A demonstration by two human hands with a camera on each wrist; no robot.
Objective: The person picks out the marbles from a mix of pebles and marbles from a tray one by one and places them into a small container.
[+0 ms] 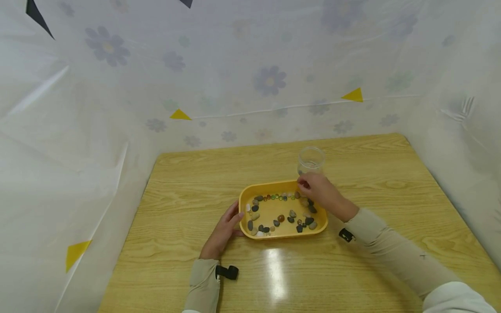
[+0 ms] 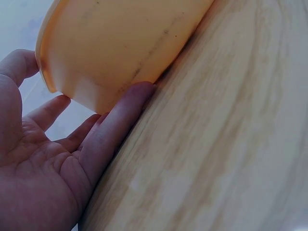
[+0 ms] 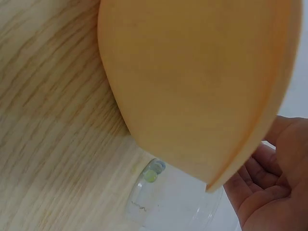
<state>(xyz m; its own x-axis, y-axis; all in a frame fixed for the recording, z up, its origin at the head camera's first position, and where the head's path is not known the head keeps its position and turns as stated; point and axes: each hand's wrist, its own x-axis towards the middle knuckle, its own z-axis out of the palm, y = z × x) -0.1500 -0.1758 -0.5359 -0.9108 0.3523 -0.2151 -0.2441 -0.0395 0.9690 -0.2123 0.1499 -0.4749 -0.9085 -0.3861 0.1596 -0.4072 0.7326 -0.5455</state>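
Note:
A yellow tray [image 1: 282, 235] lies in the middle of the wooden table and holds several pebbles [image 1: 274, 219] and a row of small glass beads [image 1: 278, 197]. A clear jar [image 1: 311, 160] stands just behind its far right corner, with a few beads [image 3: 154, 172] at its bottom. My left hand [image 1: 236, 216] lies flat on the table, its straight fingers [image 2: 115, 125] touching the tray's left outer wall [image 2: 120, 43]. My right hand [image 1: 303, 183] hovers over the tray's far right corner beside the jar, fingertips bunched together. Whether anything is between them is hidden.
The table [image 1: 188, 191] is walled on three sides by white flowered plastic sheeting [image 1: 270, 82]. In the right wrist view the tray's outer wall [image 3: 202, 82] fills most of the picture, with the jar below it.

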